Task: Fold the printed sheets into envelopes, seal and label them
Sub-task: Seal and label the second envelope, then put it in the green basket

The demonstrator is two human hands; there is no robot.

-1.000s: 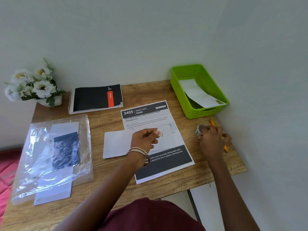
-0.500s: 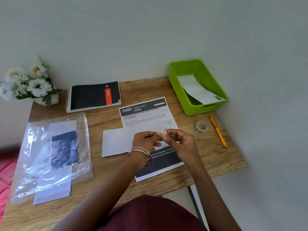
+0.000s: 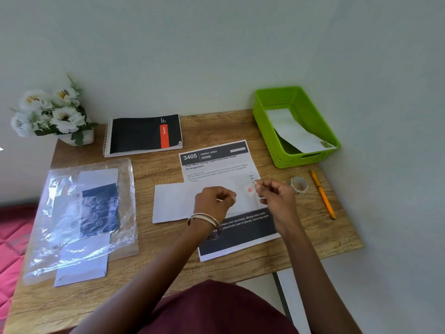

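Sticker [image 3: 250,189]: now peeled, pinched by right hand [image 3: 277,198] over envelope [image 3: 175,203]
Left hand [image 3: 213,201]: curled, pinching backing strip
Roll [image 3: 298,185]: set down, right table edge
Next: sealing

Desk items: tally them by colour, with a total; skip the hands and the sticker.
White: 3, the envelope, printed sheet, flower pot
Green: 1, the basket
Black: 1, the notebook
Orange: 1, the pen
Clear: 2, the plastic bag, sticker roll
Total: 8
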